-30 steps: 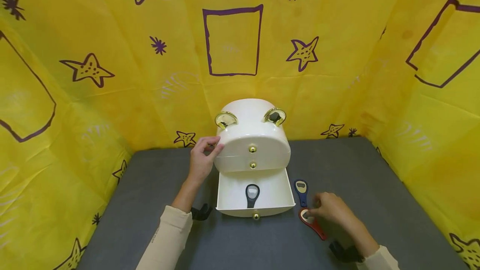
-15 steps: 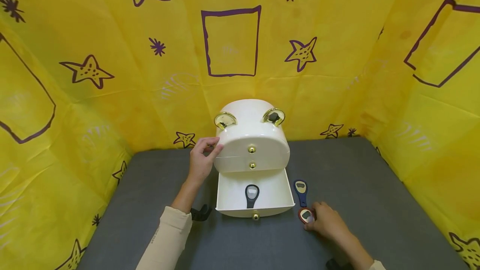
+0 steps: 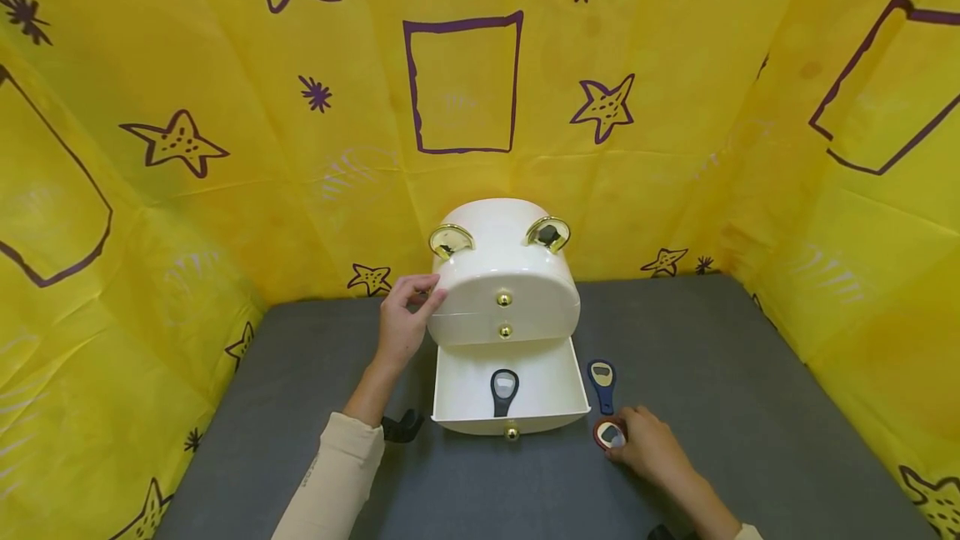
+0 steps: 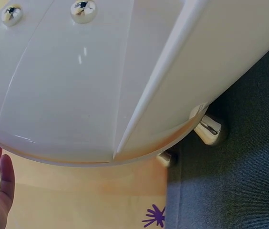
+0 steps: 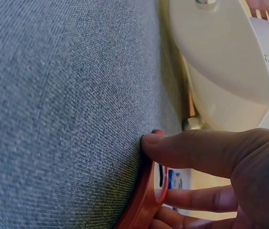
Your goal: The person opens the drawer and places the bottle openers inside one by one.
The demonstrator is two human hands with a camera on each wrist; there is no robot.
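Note:
My right hand (image 3: 651, 444) pinches a red bottle opener (image 5: 146, 195) by its round head, thumb on one side and fingers on the other. The opener is low over the cloth; the hand hides its handle in the head view. Just beyond it lies a blue bottle opener (image 3: 602, 386). A white cabinet (image 3: 502, 248) with gold ears and knobs stands mid-table, its bottom drawer (image 3: 465, 382) pulled out. Inside that drawer is a black bottle opener (image 3: 505, 390). My left hand (image 3: 402, 319) rests its fingertips against the cabinet's left side, fingers loosely bent.
Grey cloth (image 3: 315, 373) covers the table. Yellow fabric walls (image 3: 300, 215) with purple drawings close in the back and both sides. Short gold feet (image 4: 210, 131) raise the cabinet. The drawer's front, with its gold knob (image 3: 512, 433), juts toward me.
My right hand has come down onto the red bottle opener, taken hold of it and shifted it slightly left. The left hand stays at the cabinet.

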